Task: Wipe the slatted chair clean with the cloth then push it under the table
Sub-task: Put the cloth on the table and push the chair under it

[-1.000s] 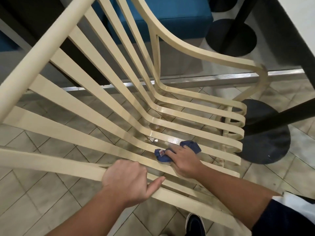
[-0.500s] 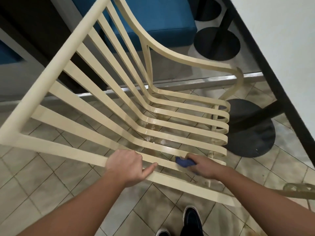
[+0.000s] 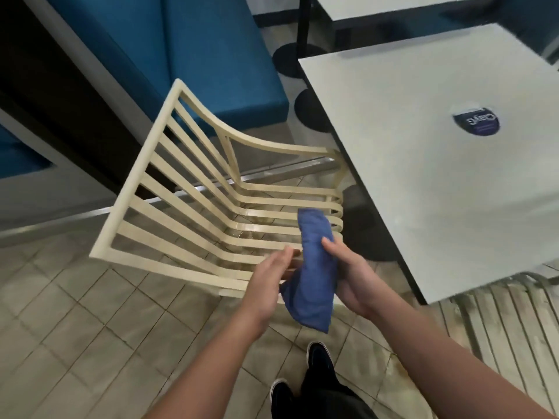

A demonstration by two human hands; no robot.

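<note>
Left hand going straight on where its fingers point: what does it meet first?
Likely the blue cloth held in the right hand; depth is unclear, so the left hand might reach the chair instead.

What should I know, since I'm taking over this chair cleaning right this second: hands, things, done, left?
Left hand: open, fingers straight, beside the cloth; it grips nothing that I can see.
Right hand: grips the blue cloth, held in the air in front of the chair.
Slatted chair: stands beside the white table, seat front toward it, not under it.
Done: the seat slats shine wet, so wiping seems at least begun.
Left: wipe any missed slats, then push the chair under the table.
</note>
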